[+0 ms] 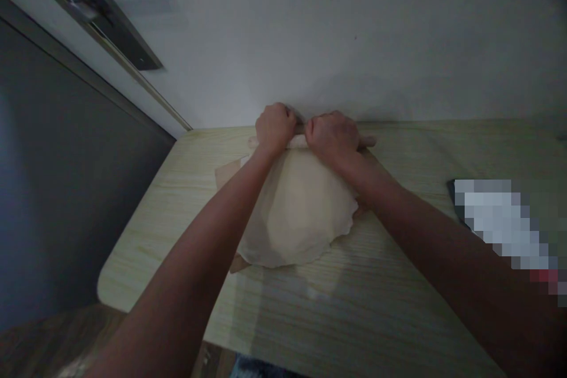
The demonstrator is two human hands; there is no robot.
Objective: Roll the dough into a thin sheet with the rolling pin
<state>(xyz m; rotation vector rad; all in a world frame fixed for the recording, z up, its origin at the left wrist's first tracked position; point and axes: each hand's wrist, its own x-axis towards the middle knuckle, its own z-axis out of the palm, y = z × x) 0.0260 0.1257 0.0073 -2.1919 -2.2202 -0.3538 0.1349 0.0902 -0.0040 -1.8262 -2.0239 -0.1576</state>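
A wooden rolling pin (297, 141) lies across the far edge of a thin, pale sheet of dough (301, 207). My left hand (275, 125) is closed over the pin's left part, and my right hand (333, 134) wraps round it further right. The pin's handle tip (368, 142) sticks out past my right hand. Wide and uneven at its near edge, the dough overhangs a brown board or sheet (227, 172), whose corners show at the left and right.
The light wood table (155, 218) meets a white wall (310, 29) just behind the pin. A door handle plate (128, 41) is at the upper left, beside a dark panel (66, 177). A pixelated dark-edged object (500, 218) lies on the table at the right.
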